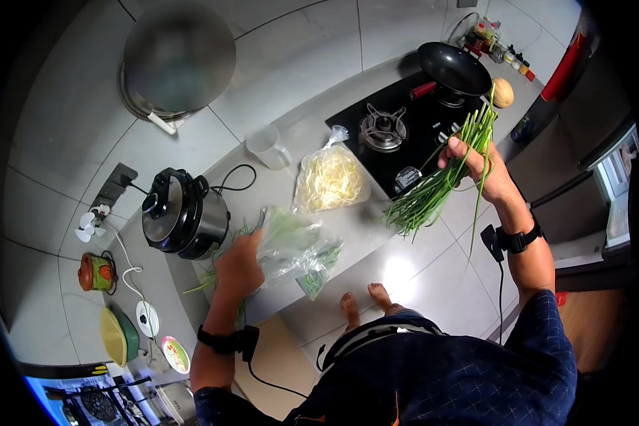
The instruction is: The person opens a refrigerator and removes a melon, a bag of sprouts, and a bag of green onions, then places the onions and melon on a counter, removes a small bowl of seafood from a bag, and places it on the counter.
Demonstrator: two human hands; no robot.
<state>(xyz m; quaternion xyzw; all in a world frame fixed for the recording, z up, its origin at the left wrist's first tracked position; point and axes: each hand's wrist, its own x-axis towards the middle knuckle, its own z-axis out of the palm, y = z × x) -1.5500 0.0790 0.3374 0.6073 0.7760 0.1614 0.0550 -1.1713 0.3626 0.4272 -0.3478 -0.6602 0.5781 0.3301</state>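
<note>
My right hand (482,168) is raised near the cooktop's right side, its fingers wrapped around a bunch of long, thin green chives (423,199). Their leaf ends hang to the left over the counter edge, and a few strands droop below the wrist. At the left, my blurred left hand (240,266) grips the edge of a clear plastic bag (293,250) with leafy greens inside. More loose green stalks (210,279) lie around and partly under that hand. Behind the bag sits a knotted plastic bag of bean sprouts (333,178) on the counter.
A black electric pressure cooker (183,213) stands left of the bags, near a translucent plastic jug (269,146). The black gas cooktop (346,125) bears a frying pan (455,69) with a red handle. A yellowish melon (502,92) and several seasoning bottles (487,37) are at the far right.
</note>
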